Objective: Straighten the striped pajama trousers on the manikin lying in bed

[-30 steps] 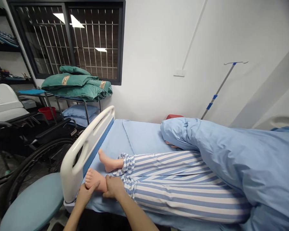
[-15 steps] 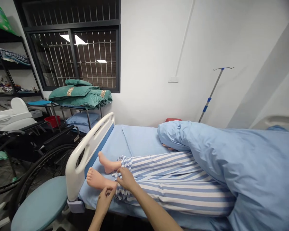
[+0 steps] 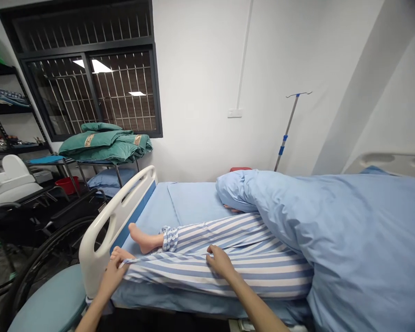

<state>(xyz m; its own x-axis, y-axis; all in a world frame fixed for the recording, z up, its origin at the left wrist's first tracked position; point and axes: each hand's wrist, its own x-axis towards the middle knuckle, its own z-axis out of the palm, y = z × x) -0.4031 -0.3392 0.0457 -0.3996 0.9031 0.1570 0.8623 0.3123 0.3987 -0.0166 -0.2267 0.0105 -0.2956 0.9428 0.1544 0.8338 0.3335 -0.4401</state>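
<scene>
A care manikin lies on the bed in blue-and-white striped trousers (image 3: 200,271). My left hand (image 3: 113,272) pinches the cuff of the near trouser leg, which is stretched down over the near foot (image 3: 121,253); only the toes and part of that foot show. My right hand (image 3: 222,262) rests on the same leg further up, around the knee, with its fingers apart. The far foot (image 3: 145,239) lies bare below a gathered cuff (image 3: 169,238). A blue quilt (image 3: 290,207) covers the body above the thighs.
The white footboard (image 3: 90,240) stands at the left end of the bed. Beyond it are a round stool (image 3: 51,302) and a wheelchair (image 3: 55,249). Green bedding (image 3: 107,143) is piled under the window. An IV pole (image 3: 286,133) rises behind the bed.
My left hand has moved left, drawing the near trouser cuff from the ankle over the foot. My right hand has left the ankle and moved right, up the leg. The view has shifted right.
</scene>
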